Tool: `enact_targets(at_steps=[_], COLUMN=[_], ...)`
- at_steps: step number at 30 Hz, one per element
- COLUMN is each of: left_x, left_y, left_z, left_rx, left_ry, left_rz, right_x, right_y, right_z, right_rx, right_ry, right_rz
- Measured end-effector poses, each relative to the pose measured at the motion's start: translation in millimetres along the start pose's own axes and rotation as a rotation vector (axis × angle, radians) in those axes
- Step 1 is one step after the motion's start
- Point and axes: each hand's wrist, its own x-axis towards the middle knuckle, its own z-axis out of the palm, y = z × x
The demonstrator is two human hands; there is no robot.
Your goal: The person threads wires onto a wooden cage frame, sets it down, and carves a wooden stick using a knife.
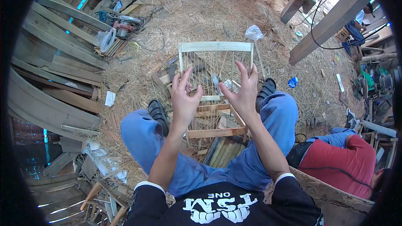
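A small wooden chair frame stands between my knees, its curved pale top rail away from me and a lower seat frame nearer. My left hand is at its left side post, thumb and fingers spread apart. At the right post, my right hand is likewise open, fingertips overlapping the post in this view. Both thumbs point inward across the gap between the posts. Below the seat frame lie several wood slats.
Straw and shavings cover the ground. Planks lean at the left, near a power tool with its cord. A wooden post slants at the right. A person in red is close on my right; another person sits farther back.
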Motion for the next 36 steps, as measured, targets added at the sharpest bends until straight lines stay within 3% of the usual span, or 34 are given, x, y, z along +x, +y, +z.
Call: enact_targets(at_steps=[7,13,19,25,31,36], left_x=[0.0,0.4,0.7,7.1,6.3,7.7], left_y=[0.3,-2.5,9.4,2.3,-3.2,-0.4], left_z=[-0.3,-0.5,-4.8,-4.5,-3.1,0.6], left_rx=[-0.027,0.028,-0.012,-0.084,-0.478,-0.463], left_ry=[-0.022,-0.005,-0.043,-0.047,-0.133,-0.070], left_rz=[-0.060,0.021,-0.075,0.132,-0.081,-0.061], right_x=[-0.7,0.0,-0.3,7.7,11.6,11.3], right_y=[-1.1,-2.9,-1.0,4.6,10.3,9.2], right_z=[0.4,-1.4,0.8,-8.6,-13.2,-13.4], right_rx=[0.019,0.108,0.059,0.028,0.071,0.101], right_ry=[-0.003,-0.065,-0.037,-0.007,0.020,0.045], right_rz=[0.012,0.079,0.045,0.070,0.078,0.079])
